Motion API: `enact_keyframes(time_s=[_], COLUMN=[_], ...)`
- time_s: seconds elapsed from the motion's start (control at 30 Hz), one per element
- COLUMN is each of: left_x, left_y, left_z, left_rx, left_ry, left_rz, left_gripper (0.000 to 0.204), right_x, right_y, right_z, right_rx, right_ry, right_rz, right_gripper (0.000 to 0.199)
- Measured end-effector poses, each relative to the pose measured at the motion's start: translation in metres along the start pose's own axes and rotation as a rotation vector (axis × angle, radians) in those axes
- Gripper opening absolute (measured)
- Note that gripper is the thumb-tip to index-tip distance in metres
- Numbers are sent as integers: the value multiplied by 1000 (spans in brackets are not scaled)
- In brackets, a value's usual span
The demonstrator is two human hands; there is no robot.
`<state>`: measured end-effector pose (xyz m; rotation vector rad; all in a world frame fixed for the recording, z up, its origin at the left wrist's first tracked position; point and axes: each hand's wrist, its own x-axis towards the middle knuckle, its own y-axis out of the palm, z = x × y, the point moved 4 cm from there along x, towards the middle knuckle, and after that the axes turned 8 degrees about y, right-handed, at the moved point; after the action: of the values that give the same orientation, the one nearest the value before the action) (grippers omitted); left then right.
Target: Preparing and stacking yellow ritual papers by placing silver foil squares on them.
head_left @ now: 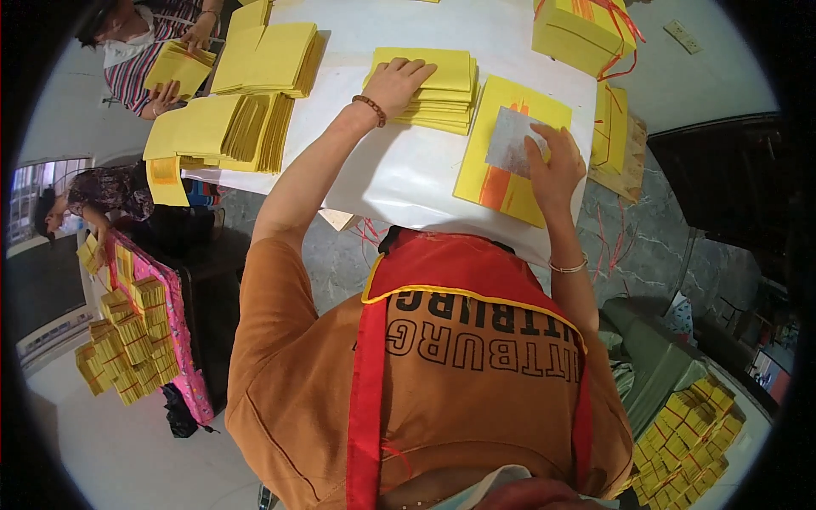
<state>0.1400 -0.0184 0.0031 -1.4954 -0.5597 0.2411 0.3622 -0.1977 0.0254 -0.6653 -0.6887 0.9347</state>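
My left hand lies on a stack of folded yellow paper on the white table, its fingers stretched over the top fold. To its right, a yellow paper sheet lies flat and slightly turned, with a silver square and orange marks in its middle. Over the sheet's right side is my right hand. Its thumb and fingers are curved and apart beside the silver square; whether the fingertips touch it I cannot tell.
Thick piles of folded yellow paper cover the table's left side. A yellow bundle tied with red string stands at the back right. At the far left, a person holds yellow papers; another sits by a pink-covered table with many bundles.
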Motion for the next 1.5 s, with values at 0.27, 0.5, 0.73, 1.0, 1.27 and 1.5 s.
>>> enact_keyframes(time_s=[0.27, 0.5, 0.73, 1.0, 1.27, 1.5], left_x=[-5, -14, -46, -47, -50, -83], left_y=[1, -9, 37, 44, 28, 28], left_z=[1, 20, 56, 58, 38, 32], left_rx=[-93, -184, -1305, -1266, -1813, -1872], left_ry=[-20, -89, -1071, -1171, -827, -685], left_rz=[126, 67, -17, -12, -109, -464], left_gripper=[67, 76, 94, 69, 57, 56], right_x=[63, 83, 81, 75, 72, 74], right_y=[95, 151, 168, 154, 162, 149], right_z=[39, 42, 36, 42, 36, 67], right_rx=[473, 883, 998, 1151, 1120, 1210], right_ry=[-15, 445, 583, 641, 445, 552], right_rz=[218, 534, 549, 596, 539, 839], right_gripper=[47, 57, 57, 57, 74, 99])
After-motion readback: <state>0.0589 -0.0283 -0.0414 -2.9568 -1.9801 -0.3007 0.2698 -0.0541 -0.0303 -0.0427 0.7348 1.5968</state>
